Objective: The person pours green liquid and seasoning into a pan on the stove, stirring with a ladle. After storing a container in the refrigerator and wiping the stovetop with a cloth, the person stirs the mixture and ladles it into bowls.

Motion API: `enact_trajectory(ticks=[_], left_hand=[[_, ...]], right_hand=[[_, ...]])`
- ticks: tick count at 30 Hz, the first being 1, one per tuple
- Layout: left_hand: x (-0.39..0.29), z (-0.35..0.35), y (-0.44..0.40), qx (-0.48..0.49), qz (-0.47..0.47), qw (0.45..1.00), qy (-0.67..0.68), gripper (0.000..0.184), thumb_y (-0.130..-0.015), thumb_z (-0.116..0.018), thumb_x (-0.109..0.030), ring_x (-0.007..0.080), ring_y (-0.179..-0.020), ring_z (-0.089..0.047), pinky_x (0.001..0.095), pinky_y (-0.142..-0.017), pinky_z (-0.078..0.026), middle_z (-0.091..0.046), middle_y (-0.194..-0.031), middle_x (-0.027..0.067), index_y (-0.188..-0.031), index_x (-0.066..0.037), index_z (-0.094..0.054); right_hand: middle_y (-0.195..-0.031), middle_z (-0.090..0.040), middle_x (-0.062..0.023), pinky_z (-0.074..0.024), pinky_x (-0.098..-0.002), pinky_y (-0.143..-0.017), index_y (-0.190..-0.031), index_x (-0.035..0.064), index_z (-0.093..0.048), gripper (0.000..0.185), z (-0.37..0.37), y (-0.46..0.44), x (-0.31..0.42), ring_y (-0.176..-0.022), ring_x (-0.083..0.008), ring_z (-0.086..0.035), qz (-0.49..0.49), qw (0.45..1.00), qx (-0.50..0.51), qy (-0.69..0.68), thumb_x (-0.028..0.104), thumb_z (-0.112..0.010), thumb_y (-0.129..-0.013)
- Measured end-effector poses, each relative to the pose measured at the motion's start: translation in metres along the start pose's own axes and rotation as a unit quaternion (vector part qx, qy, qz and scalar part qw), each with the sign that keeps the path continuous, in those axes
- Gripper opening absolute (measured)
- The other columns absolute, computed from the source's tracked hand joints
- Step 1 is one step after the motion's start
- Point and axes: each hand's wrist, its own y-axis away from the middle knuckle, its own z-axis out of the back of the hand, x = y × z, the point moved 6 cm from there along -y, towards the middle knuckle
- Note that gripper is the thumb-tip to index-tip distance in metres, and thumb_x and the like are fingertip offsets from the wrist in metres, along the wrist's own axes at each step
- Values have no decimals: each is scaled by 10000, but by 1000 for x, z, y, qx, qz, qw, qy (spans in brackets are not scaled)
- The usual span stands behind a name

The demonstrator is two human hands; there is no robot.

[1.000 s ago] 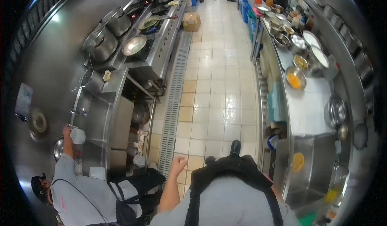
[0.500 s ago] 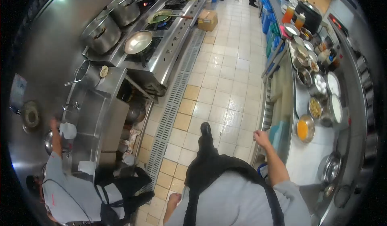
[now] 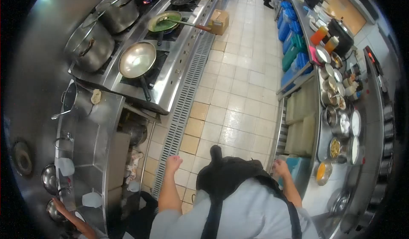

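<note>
My left hand (image 3: 173, 164) swings out in front of my body over the tiled floor, fingers curled in, with no object showing in it. Lower on the right, my right hand (image 3: 280, 168) hangs loosely curled beside the right counter, near a teal container (image 3: 297, 169) on the lower shelf; it too shows nothing held. Ahead on the left, a frying pan (image 3: 137, 60) rests on the stove. Behind it sits a pan with a green inside (image 3: 164, 22), a long-handled utensil (image 3: 189, 24) lying across it.
Large pots (image 3: 90, 47) stand at the back of the stove. A person's arm (image 3: 70, 217) reaches over the sink counter at lower left. A cardboard box (image 3: 220, 21) sits on the floor ahead by the drain grate (image 3: 184, 98). Bowls of ingredients (image 3: 335, 147) line the right counter.
My view has moved forward along the aisle; stove and pans are nearer. My left hand has swung forward and up. The person at left has dropped back toward the lower edge.
</note>
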Motion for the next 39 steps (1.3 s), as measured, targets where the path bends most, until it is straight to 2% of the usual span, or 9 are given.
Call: enact_trajectory(ticks=[5,8,15,19,22,25,27,33,39], left_hand=[[-117,42,-52,-10,-30,999,-31,415,-749,-809,-238,250,-896,-696,363,-820,-544,-731,-960,146,-1093,-25,-716],[-139,31,-88,8,-41,996,81,425,-769,-814,-251,228,-958,-686,355,-842,-541,-732,-1020,134,-1121,-34,-717],[-214,23,-83,88,13,994,61,469,-816,-814,-316,246,-1084,-666,369,-940,-521,-711,-1142,150,-1179,-41,-703],[-260,47,-69,-16,-66,984,167,378,-880,-771,-259,240,-1142,-650,366,-963,-516,-706,-1166,148,-1171,-33,-689],[-291,72,-33,-119,-62,964,231,289,-914,-741,-198,215,-1124,-650,343,-952,-515,-710,-1140,123,-1145,-31,-692],[-298,87,-24,-223,-32,955,193,217,-927,-731,-179,167,-1028,-660,305,-891,-516,-721,-1065,88,-1081,-27,-711],[-302,88,-15,-244,-5,957,159,199,-929,-733,-188,141,-967,-663,287,-849,-517,-727,-1022,71,-1045,-27,-722],[-264,133,-31,-375,131,885,243,248,-936,-727,-274,87,-845,-638,264,-722,-505,-730,-935,48,-1034,-47,-734],[-305,199,-125,-389,112,909,96,634,-849,-782,-437,298,-1100,-676,386,-903,-519,-706,-1164,184,-1334,-67,-609]], right_hand=[[-989,-744,-204,-558,-413,-817,-1130,-41,-677,325,-23,-14,57,-936,-314,-728,-48,994,8,-101,213,-629,-932],[-1023,-741,-198,-541,-403,-870,-1164,-15,-682,318,-37,-25,89,-1005,-299,-713,55,996,69,19,219,-608,-962],[-995,-745,-152,-526,-379,-841,-1162,-16,-695,321,-9,-85,134,-908,-232,-686,-37,997,74,1,214,-588,-966],[-972,-743,-150,-530,-376,-823,-1126,-25,-708,321,7,-179,146,-883,-235,-690,34,981,168,93,222,-604,-950],[-978,-744,-169,-541,-382,-827,-1087,-60,-712,340,22,-247,217,-881,-256,-706,239,932,185,202,227,-612,-936],[-857,-706,-128,-554,-353,-664,-1109,-36,-673,281,27,-372,271,-768,-201,-693,49,981,183,-46,188,-571,-972],[-864,-647,-82,-496,-300,-537,-1120,20,-626,191,31,-447,320,-721,-161,-662,113,971,208,27,132,-542,-989],[-882,-650,-75,-503,-282,-596,-1154,14,-607,212,45,-477,517,-727,-163,-656,200,961,188,-5,167,-552,-1017],[-911,-700,-116,-533,-310,-629,-1184,-51,-624,277,-10,-469,536,-741,-167,-675,190,953,223,83,138,-569,-989]])
